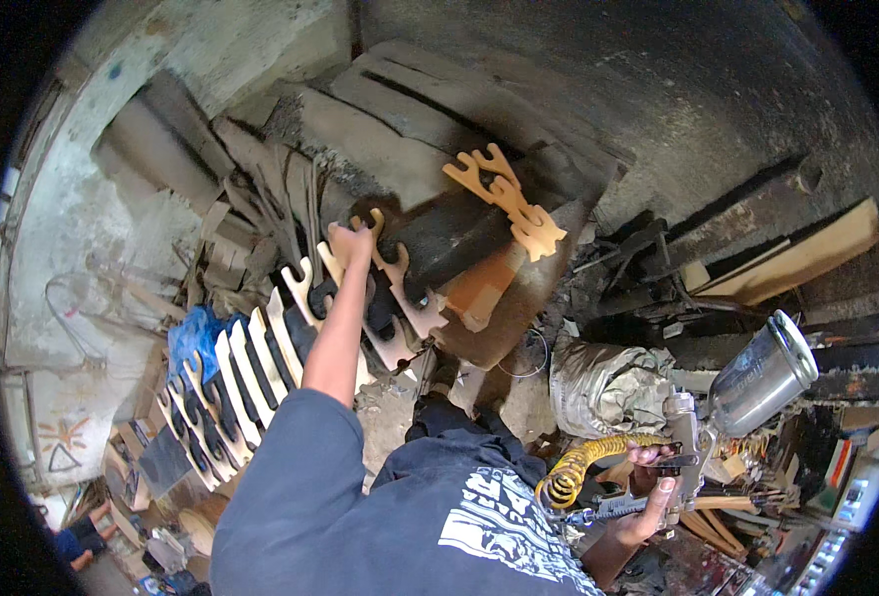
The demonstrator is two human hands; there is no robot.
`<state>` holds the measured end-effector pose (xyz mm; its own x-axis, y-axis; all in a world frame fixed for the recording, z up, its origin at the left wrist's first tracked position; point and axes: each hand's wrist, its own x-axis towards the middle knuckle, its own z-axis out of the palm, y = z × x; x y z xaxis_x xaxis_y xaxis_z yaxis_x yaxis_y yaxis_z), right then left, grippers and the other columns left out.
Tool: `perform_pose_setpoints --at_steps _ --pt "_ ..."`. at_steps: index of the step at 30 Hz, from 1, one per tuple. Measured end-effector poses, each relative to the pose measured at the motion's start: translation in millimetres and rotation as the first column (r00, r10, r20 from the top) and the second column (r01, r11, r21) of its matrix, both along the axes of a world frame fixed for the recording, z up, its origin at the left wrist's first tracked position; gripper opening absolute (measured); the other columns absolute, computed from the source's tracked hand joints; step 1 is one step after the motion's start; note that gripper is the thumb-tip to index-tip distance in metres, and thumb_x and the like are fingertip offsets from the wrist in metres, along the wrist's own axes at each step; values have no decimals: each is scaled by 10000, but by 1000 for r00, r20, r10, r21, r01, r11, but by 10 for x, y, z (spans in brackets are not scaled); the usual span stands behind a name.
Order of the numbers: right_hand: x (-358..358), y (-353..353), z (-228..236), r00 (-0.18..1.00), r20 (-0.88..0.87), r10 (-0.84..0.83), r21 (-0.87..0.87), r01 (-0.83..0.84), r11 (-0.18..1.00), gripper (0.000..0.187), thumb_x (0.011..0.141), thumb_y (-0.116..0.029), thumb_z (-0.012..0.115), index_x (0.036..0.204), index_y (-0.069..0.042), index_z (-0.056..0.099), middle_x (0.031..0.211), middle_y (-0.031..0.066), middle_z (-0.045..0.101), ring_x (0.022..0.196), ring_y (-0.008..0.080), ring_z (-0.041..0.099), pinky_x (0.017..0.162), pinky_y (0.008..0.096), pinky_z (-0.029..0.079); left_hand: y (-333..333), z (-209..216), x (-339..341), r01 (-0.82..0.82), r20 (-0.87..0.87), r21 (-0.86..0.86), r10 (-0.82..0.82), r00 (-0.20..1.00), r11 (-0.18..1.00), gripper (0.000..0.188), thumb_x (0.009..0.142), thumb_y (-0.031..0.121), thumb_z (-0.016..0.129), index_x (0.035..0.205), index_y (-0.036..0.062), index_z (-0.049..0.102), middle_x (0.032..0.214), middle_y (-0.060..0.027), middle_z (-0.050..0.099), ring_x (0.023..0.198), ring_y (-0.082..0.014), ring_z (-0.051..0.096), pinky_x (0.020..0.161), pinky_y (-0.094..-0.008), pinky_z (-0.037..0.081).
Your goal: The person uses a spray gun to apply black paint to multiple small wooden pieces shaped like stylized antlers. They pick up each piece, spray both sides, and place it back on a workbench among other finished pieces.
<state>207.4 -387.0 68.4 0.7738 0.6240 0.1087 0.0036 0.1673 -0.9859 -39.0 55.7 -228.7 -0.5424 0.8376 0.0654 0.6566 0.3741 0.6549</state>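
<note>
At the far end of a row of cut wooden pieces (283,343), my left hand (348,241) is closed on the top of a pale, curved wooden piece (328,263); the fingertips are partly hidden. A hooked wooden piece (400,278) stands just right of that hand. At the lower right, my right hand (650,489) grips the handle of a metal spray gun (686,442), held away from the row. Its silver cup (760,379) tilts up to the right. A yellow coiled hose (598,457) hangs beside the gun.
More forked wooden pieces (509,199) lie on a dark board (489,343) ahead. A grey sack (608,382) stands on the floor near the gun. Planks (807,258) lean at the right, and blue plastic (193,338) lies left of the row. Another person (84,536) is at the lower left.
</note>
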Motion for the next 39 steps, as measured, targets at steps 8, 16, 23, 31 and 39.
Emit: perform_pose_setpoints --at_steps 8,16,23,31,39 --pt "161 -203 -25 996 -40 -82 -60 80 995 550 955 -418 477 1261 32 400 1045 140 495 973 261 506 989 487 393 -1216 -493 2487 402 783 -20 -236 576 915 190 812 164 628 853 -21 629 829 -185 672 714 -341 652 679 -447 514" --pt "98 -485 -7 935 69 -347 -35 350 936 533 951 -422 484 1238 24 433 1004 130 524 933 257 550 928 471 462 -169 -538 3721 -45 179 -215 85 980 976 265 859 188 592 985 -45 573 902 -191 643 802 -343 635 733 -430 509" --pt "36 -700 47 891 26 -453 -44 453 890 536 941 -436 501 1225 16 448 1004 125 535 944 251 556 916 456 473 150 -498 3442 157 312 -295 -60 948 942 211 895 148 538 1011 -28 548 909 -173 621 813 -334 628 746 -420 512" --pt "228 -691 8 929 39 -369 76 365 928 543 957 -452 464 1269 -8 432 1070 160 567 1005 275 558 990 466 421 -597 166 2370 502 377 368 -620 689 782 132 938 79 470 1032 2 522 875 -124 582 736 -268 609 675 -372 516" --pt "350 -501 13 950 -146 -277 -32 276 961 350 982 -200 471 1253 21 467 1126 127 576 1054 240 571 1029 415 399 -2740 1680 1511 802 936 232 -352 -29 550 247 997 256 519 1114 38 519 775 -21 575 575 -81 531 498 -219 434"
